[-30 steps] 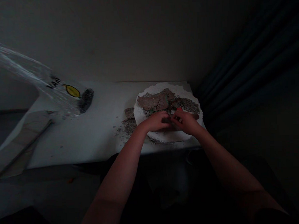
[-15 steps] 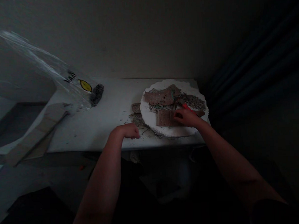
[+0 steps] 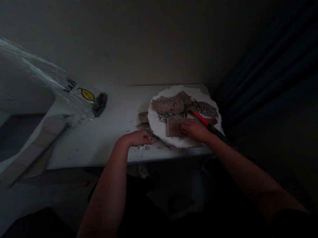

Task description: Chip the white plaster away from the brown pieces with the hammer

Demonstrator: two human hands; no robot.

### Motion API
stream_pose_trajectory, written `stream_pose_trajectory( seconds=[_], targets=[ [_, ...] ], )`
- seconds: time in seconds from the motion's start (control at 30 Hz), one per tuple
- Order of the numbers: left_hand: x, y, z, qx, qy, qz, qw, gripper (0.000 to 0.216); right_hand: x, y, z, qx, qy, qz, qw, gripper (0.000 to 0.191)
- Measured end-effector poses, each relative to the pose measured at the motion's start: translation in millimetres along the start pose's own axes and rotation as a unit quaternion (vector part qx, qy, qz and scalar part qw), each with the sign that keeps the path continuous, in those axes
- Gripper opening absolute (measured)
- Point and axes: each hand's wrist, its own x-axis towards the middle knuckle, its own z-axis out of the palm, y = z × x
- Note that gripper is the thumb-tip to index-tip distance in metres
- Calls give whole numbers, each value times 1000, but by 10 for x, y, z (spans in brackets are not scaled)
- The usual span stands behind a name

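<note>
Your right hand (image 3: 195, 130) is touching the brown slab (image 3: 174, 127) toward the front-right corner of the tabletop (image 3: 116, 117); your left hand (image 3: 139, 138) is showing half-curled, both grips unclear. Uneven pressing could be inviting cracks.

As I observe it, the brown block (image 3: 174, 128) at centre shows a rough, matt face. Bag (image 3: 59, 81), ten o'clock: clear, glossy plastic. Curtain (image 3: 275, 61), two o'clock: matt cloth.
</note>
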Motion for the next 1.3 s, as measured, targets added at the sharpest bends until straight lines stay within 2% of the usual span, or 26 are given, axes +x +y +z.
stream_pose_trajectory(
  seconds=[0.07, 0.13, 0.23, 0.3, 0.37, 0.43, 0.5, 0.63, 0.77, 0.83, 0.87, 0.97, 1.07, 1.23, 1.3],
  targets=[
    [-108, 143, -93, -95, -21, 87, 991, 36, -2, -19, 29, -41, -15, 17, 999, 26],
    [-144, 308, -155, -152, 10, 142, 978, 40, 1, -26, 55, -54, -28, 25, 998, 28],
    [-43, 526, -169, -165, 116, 177, 963, 36, 6, -18, 67, -47, -24, 23, 998, 29],
    [90, 650, -127, -127, 208, 192, 951, 31, 2, -12, 58, -38, -16, 25, 999, 28],
    [234, 771, -53, -55, 268, 212, 938, 27, -10, -13, 50, -28, -12, 23, 999, 27],
    [362, 884, 35, 27, 277, 230, 933, 29, -25, -20, 54, -19, -16, 12, 1000, 27],
    [460, 973, 118, 97, 260, 233, 932, 32, -32, -22, 57, -12, -22, 10, 1000, 26],
    [561, 1035, 205, 167, 245, 182, 938, 31, -27, 28, -37, 12, 3, 40, 999, 23],
    [560, 1042, 165, 129, 256, 178, 941, 43, -53, 51, -244, 28, 96, 105, 989, 25],
    [537, 1082, 129, 65, 268, 216, 937, 42, -77, -7, -293, 57, 106, 83, 989, 22],
    [522, 1112, 112, 29, 270, 241, 932, 35, -87, -46, -295, 83, 116, 75, 987, 21],
    [457, 1183, 57, -57, 246, 291, 923, 20, -103, -125, -249, 175, 166, 75, 968, 20],
    [334, 1078, -44, -105, 183, 266, 940, 22, -119, -57, -204, 245, 162, 80, 952, 17],
    [87, 434, -217, -105, -18, 157, 982, 28, -127, 154, -148, 199, 66, 88, 974, 7],
    [78, 200, -198, -85, -64, 104, 989, 27, -91, 166, -116, 169, 29, 75, 982, 5]
  ],
)
